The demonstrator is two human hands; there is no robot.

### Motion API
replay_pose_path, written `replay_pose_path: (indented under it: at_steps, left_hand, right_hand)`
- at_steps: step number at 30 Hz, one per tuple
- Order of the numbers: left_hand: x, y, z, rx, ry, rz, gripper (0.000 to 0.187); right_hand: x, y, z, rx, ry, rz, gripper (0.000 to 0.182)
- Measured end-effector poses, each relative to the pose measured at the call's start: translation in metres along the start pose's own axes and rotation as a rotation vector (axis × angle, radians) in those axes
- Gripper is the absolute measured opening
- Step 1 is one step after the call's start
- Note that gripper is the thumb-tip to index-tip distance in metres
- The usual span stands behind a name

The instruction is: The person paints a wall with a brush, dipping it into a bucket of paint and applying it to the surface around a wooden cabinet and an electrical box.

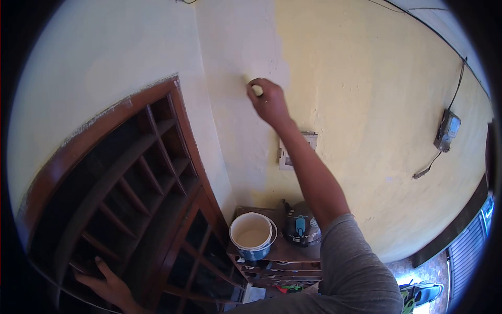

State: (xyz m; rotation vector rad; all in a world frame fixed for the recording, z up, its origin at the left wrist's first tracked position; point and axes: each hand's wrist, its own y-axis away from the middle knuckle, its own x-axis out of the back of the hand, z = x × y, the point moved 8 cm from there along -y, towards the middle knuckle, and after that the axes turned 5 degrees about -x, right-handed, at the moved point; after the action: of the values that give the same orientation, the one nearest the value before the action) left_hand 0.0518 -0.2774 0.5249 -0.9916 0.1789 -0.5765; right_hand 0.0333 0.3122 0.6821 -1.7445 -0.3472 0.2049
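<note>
The right hand (267, 102), raised high above the bucket (254, 255), is closed around the pale handle (257, 90) of a small tool, its working end at the wall but too blurred to make out. The left hand (111, 289), low and to the left of the bucket, has its fingers spread against the dark wooden lattice (123, 191). The bucket stands upright on top of the rack (276, 250), with a pale layer visible inside and a helmet (302, 226) just to its right. Above the bucket, a pale coat (235, 131) meets the yellow wall (366, 131) in an uneven edge. Long, overlapping strokes at steady, light pressure would suit this surface — the bumps near that edge need a little more care. A loose wrist should help at this reach, and the left hand can steady the body without pulling on the lattice. Drips could land on the helmet — modest loads on the tool would be safer.
</note>
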Motion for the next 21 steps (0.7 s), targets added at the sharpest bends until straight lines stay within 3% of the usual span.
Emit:
replay_pose_path:
  at_steps: [1,2,3,5,9,11,13,15,17,21]
  left_hand:
    - [0.001,0.0,0.004,-0.012,0.006,0.008,0.063]
    - [0.002,0.0,0.006,-0.021,0.011,0.015,0.063]
    - [0.002,0.001,0.005,-0.004,0.001,0.011,0.063]
    - [0.003,0.001,0.005,0.006,-0.025,0.012,0.064]
    - [0.001,0.003,0.0,0.084,-0.01,-0.002,0.065]
    - [0.001,0.003,-0.002,0.076,0.008,0.022,0.064]
    - [0.001,0.003,-0.006,0.087,-0.007,0.013,0.064]
    - [0.001,0.002,-0.007,0.101,-0.017,0.023,0.064]
    - [0.002,0.003,-0.004,0.101,-0.01,0.027,0.064]
    - [0.0,0.003,-0.007,0.103,0.0,0.021,0.063]
  right_hand:
    - [0.005,-0.007,0.009,0.05,0.07,-0.022,0.007]
    - [0.015,-0.018,0.017,-0.077,0.026,-0.077,0.009]
    - [0.017,-0.035,0.029,-0.043,0.061,-0.135,0.012]
    - [0.032,-0.061,-0.002,0.143,0.136,-0.233,0.009]
    - [0.037,-0.069,-0.02,0.432,0.431,-0.226,0.03]
    - [0.017,-0.038,0.008,0.326,0.445,-0.518,0.036]
    - [-0.004,0.02,0.031,0.423,0.704,-0.666,0.034]
    - [-0.021,0.056,0.028,0.268,0.653,-0.973,0.028]
    - [-0.028,0.069,0.016,0.198,0.581,-1.145,0.022]
    - [-0.038,0.001,0.021,0.289,0.542,-1.034,0.017]
